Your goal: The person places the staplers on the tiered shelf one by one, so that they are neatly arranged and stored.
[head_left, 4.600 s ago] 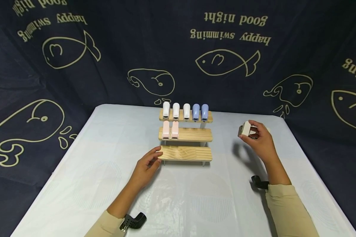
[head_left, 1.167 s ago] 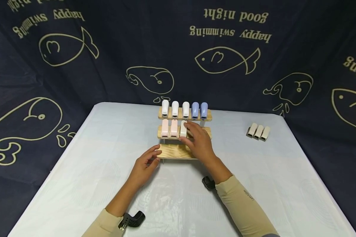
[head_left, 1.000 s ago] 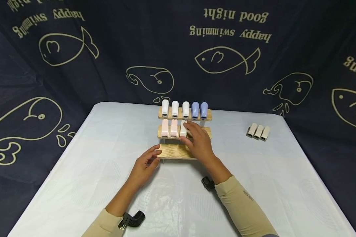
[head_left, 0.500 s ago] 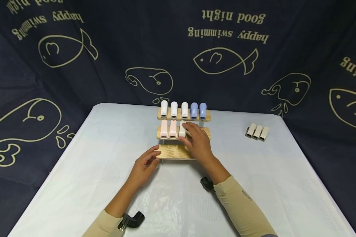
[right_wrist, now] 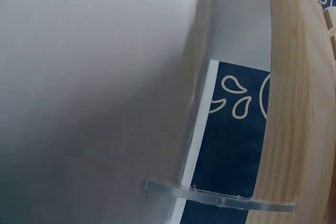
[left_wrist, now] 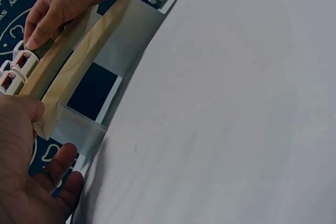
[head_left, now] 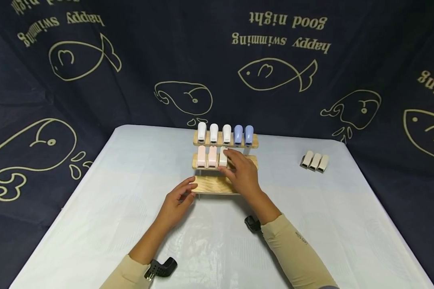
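My right hand (head_left: pixel 244 174) pinches a small white stapler (head_left: pixel 223 157) on the middle shelf (head_left: pixel 251 160) of a three-step wooden display stand. The stapler stands upright beside two pink staplers (head_left: pixel 207 156), and fingers cover its right side. My left hand (head_left: pixel 175 204) holds the left end of the bottom shelf (head_left: pixel 213 184), thumb near the front corner. Close up in the left wrist view, a digit lies against the bottom shelf's end (left_wrist: pixel 48 124) while two fingers (left_wrist: pixel 63 163) hang loosely below it. Only the stand's wood (right_wrist: pixel 294 103) and clear support (right_wrist: pixel 226 199) fill the right wrist view.
White staplers (head_left: pixel 214 133) and two blue staplers (head_left: pixel 243 135) line the top shelf (head_left: pixel 254 143). Three cream staplers (head_left: pixel 314 160) stand in a slanted row on the table (head_left: pixel 347 224) at right. A dark printed cloth (head_left: pixel 148 52) hangs behind.
Several seconds ago my right hand held a white stapler above the table at right; it has moved left, setting it on the middle shelf. Both hands are almost still over the last second.
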Demonstrator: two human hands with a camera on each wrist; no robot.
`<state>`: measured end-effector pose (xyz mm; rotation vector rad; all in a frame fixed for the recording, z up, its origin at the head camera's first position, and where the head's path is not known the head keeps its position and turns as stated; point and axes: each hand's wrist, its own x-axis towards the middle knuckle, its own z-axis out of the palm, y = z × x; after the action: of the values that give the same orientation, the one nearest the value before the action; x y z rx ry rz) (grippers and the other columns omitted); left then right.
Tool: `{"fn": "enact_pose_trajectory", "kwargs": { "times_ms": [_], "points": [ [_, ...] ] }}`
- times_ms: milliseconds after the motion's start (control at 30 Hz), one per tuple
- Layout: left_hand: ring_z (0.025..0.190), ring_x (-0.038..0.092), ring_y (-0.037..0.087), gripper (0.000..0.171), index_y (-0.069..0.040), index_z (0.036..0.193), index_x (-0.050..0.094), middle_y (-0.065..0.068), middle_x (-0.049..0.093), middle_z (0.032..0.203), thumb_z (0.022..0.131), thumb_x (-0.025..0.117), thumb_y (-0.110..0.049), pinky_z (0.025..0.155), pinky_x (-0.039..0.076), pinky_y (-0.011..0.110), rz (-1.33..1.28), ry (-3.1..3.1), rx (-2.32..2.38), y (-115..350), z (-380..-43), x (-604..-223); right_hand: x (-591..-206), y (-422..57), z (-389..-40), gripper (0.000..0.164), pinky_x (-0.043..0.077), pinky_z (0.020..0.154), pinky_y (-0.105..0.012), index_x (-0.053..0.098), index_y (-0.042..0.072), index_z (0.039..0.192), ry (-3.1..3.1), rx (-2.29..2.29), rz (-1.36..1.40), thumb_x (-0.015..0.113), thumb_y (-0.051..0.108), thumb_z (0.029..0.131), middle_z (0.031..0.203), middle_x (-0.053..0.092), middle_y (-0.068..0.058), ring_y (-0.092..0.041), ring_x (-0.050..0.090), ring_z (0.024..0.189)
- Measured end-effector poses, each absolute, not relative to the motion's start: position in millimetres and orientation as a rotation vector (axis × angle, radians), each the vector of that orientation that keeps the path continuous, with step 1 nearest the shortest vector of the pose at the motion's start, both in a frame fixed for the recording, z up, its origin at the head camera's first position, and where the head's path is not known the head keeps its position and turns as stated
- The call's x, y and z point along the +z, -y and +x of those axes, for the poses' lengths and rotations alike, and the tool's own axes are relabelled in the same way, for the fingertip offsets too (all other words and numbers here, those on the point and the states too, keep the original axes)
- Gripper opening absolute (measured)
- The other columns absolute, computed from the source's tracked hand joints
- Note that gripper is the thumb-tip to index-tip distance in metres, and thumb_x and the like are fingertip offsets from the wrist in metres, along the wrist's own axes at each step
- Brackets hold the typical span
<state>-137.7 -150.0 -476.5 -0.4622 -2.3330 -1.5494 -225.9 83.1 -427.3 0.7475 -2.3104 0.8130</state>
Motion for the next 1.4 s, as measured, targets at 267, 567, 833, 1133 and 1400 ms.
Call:
{"fn": "enact_pose_trajectory", "kwargs": {
  "times_ms": [267,567,833,1133,1400],
  "points": [
    [0.099,0.062,0.034,0.026,0.011,0.119,0.065,0.023,0.054,0.139,0.093,0.062,0.008,0.079,0.053,0.028,-0.473,2.358,-1.560,145,-123,-445,-428,-83,-226,0.055,0.051,0.086,-0.049,0.063,0.011,0.129,2.313,0.815,0.733,0.080,0.035,0.083,0.127,0.065,-0.009,-0.028,0.064,0.110],
    [0.098,0.062,0.035,0.026,0.011,0.118,0.065,0.024,0.054,0.139,0.093,0.062,0.009,0.078,0.053,0.026,-0.489,2.337,-1.567,145,-123,-444,-427,-83,-227,0.057,0.052,0.083,-0.049,0.063,0.010,0.128,2.293,0.795,0.741,0.081,0.037,0.081,0.125,0.066,-0.009,-0.028,0.066,0.105],
    [0.097,0.063,0.034,0.025,0.010,0.117,0.066,0.024,0.056,0.137,0.092,0.063,0.009,0.077,0.052,0.024,-0.498,2.323,-1.559,145,-124,-444,-427,-82,-226,0.058,0.052,0.082,-0.048,0.063,0.009,0.129,2.293,0.793,0.741,0.081,0.037,0.081,0.125,0.066,-0.009,-0.027,0.067,0.099],
    [0.097,0.062,0.034,0.026,0.010,0.117,0.065,0.023,0.055,0.138,0.092,0.063,0.009,0.078,0.052,0.024,-0.482,2.331,-1.565,144,-123,-446,-426,-84,-222,0.060,0.050,0.083,-0.048,0.059,0.007,0.132,2.332,0.860,0.729,0.081,0.035,0.083,0.116,0.067,-0.009,-0.025,0.065,0.092],
    [0.097,0.063,0.032,0.027,0.007,0.119,0.066,0.020,0.055,0.140,0.092,0.064,0.007,0.077,0.053,0.027,-0.488,2.330,-1.552,148,-134,-466,-423,-98,-217,0.044,0.056,0.085,-0.038,0.059,-0.001,0.128,2.227,1.288,0.765,0.075,0.014,0.091,0.116,0.066,-0.016,-0.026,0.066,0.102]
  ]
}}
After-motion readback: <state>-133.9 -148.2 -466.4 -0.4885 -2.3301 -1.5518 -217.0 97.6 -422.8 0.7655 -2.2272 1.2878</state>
